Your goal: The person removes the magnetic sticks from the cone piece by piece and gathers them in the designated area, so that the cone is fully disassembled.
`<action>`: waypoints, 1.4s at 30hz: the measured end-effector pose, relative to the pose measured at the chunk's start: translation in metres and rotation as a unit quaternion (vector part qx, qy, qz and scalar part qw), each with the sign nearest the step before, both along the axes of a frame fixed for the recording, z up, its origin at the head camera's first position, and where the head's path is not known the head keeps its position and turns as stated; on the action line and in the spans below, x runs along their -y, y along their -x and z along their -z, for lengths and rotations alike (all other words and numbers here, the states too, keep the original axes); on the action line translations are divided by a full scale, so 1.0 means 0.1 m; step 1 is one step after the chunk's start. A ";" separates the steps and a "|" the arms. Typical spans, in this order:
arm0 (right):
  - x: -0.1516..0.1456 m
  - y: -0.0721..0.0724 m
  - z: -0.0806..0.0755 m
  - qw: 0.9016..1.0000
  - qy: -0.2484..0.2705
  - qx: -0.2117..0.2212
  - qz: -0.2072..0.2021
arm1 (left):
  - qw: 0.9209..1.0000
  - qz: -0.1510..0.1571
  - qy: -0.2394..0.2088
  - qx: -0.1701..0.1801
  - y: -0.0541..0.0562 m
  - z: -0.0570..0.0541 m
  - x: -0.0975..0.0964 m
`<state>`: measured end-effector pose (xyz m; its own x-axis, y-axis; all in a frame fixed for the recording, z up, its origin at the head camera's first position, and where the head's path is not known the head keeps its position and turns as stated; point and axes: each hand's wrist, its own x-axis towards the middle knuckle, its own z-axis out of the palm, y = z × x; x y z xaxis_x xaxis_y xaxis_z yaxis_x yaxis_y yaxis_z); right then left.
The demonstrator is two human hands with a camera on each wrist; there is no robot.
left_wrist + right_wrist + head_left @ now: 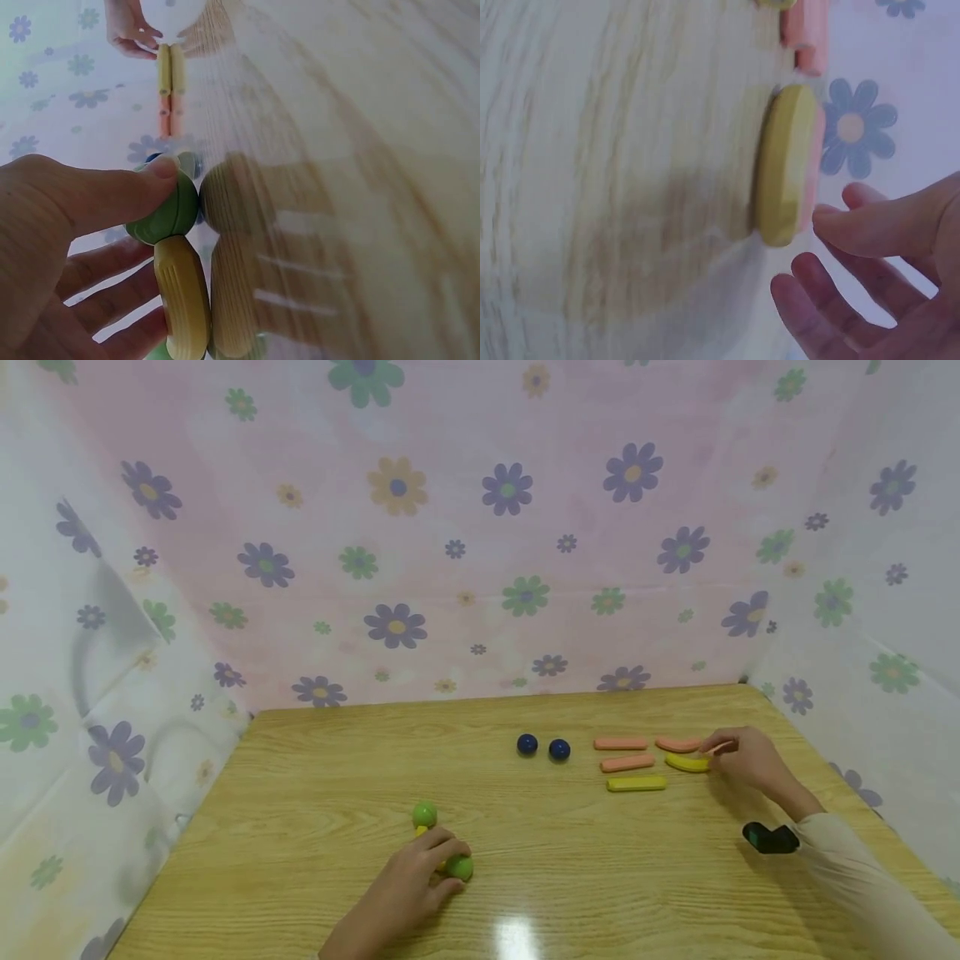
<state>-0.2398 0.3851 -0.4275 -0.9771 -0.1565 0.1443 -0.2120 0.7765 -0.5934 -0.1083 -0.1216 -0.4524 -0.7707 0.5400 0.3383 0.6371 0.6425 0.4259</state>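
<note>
My left hand [408,881] holds a green ball [461,867] at the table's front, its thumb lying on the ball in the left wrist view. A yellow ridged piece [182,300] stands end-on to that ball, partly behind the fingers, and a second green ball [424,814] is at its far end. On the right, my right hand [746,762] has its thumb and fingertips at the right ends of a curved yellow piece [686,763] and a curved pink piece [677,744]. In the right wrist view its fingers [825,296] are spread and relaxed.
Left of the curved pieces lie two straight pink sticks [620,744] and a straight yellow stick [636,784]. Two dark blue balls [527,744] sit farther left. Flowered cloth [465,527] hangs behind and along both sides of the wooden table [322,777].
</note>
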 end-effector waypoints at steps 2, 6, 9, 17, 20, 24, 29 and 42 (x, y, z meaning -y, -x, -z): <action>0.05 -0.03 -0.05 1.000 -0.002 -0.017 0.005 | 1.000 0.001 0.003 0.001 0.00 -0.01 0.00; 0.20 -0.07 -0.16 0.999 -0.001 -0.048 0.007 | 1.000 -0.001 0.010 0.001 0.00 -0.03 0.00; 0.35 -0.11 -0.26 0.998 0.006 -0.057 -0.007 | 1.000 -0.003 0.015 -0.004 0.00 -0.03 0.01; 0.71 -0.26 -0.49 0.996 0.023 -0.065 -0.056 | 1.000 0.003 0.028 -0.001 0.02 -0.05 0.01; 0.85 -0.32 -0.54 0.994 0.031 -0.071 -0.084 | 0.999 0.009 0.034 0.013 0.03 -0.07 0.02; 1.03 -0.39 -0.58 0.990 0.038 -0.072 -0.115 | 0.998 0.019 0.042 0.037 0.06 -0.13 0.04; 1.25 -0.48 -0.60 0.982 0.074 -0.058 -0.164 | 0.997 0.018 0.056 0.039 0.10 -0.18 0.06; 1.71 -0.69 -0.54 0.957 0.105 -0.022 -0.270 | 0.996 -0.003 0.084 -0.039 0.20 -0.21 0.13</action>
